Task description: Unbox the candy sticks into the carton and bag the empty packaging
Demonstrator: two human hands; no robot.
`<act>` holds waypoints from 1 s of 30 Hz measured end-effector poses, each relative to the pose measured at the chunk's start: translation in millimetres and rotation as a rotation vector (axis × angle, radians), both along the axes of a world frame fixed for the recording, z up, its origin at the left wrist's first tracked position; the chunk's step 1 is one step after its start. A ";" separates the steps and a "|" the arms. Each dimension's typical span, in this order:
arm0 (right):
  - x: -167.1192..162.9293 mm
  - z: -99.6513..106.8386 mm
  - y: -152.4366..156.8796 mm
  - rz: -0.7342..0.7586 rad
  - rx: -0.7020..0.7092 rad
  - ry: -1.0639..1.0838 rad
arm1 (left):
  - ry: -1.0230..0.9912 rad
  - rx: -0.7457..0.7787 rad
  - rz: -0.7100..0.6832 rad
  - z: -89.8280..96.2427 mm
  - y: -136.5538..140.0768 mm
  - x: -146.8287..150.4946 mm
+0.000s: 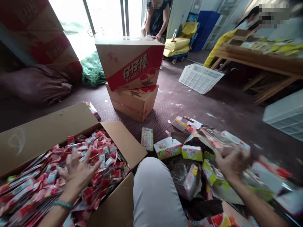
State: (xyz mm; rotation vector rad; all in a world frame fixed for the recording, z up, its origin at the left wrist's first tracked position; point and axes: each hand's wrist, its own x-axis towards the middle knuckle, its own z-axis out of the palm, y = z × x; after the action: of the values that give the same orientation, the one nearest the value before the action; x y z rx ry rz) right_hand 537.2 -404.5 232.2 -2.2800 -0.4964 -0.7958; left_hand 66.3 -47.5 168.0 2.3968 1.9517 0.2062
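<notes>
My left hand (pixel 79 170) is spread, fingers apart, over a heap of small red-wrapped packets (pixel 104 157) that fills a large open cardboard box (pixel 54 123). The packets look like wrapped sweets; I see nothing held in that hand. My right hand (pixel 233 160) grips an opened small carton (pixel 213 137) by its near side, and motion blurs the fingers somewhat. Below it lies a jumble of small printed cartons, among them a green and white carton (pixel 168 147) and a torn-open carton (pixel 190 178). My knee (pixel 156 186) is between the two sides.
Two stacked cardboard boxes (pixel 129 64) stand ahead. A white plastic crate (pixel 200 78) lies right of them, near a wooden table (pixel 258 60) with a blurred person behind. Another person (pixel 157 19) is beyond the boxes. A dark sack (pixel 40 83) lies at left.
</notes>
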 end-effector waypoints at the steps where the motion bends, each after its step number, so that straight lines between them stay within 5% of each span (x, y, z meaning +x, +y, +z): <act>1: -3.2 -17.2 36.7 0.109 -0.065 0.029 | 0.052 -0.017 -0.063 -10.3 -10.9 -7.1; 5: -34.8 -86.2 183.1 0.394 -0.311 0.392 | 0.160 -0.062 -0.107 -42.6 -25.7 1.3; 9: -65.3 -150.2 276.3 0.394 -0.548 0.825 | 0.121 -0.117 0.005 -46.3 8.3 34.6; 14: -79.6 -228.3 320.6 0.327 -0.792 0.938 | 0.098 -0.150 0.098 -50.4 41.8 51.6; 19: -98.9 -281.1 329.1 0.217 -0.736 0.747 | 0.193 -0.104 0.123 -69.3 41.9 50.0; 21: -98.1 -281.0 332.1 0.213 -0.670 0.774 | 0.212 -0.104 0.136 -72.5 41.6 49.3; 24: -79.3 -250.4 334.3 0.206 -0.492 0.948 | 0.222 -0.129 0.111 -68.0 41.5 50.4; 30: -36.0 -122.9 298.3 0.520 0.079 1.440 | 0.137 -0.163 0.088 -45.2 39.2 56.6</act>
State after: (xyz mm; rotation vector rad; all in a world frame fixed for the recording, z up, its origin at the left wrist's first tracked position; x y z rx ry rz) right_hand 501.2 -106.3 109.3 -1.8917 -0.2824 1.0316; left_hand 122.9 -8.3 122.8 2.2800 2.0437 -0.1140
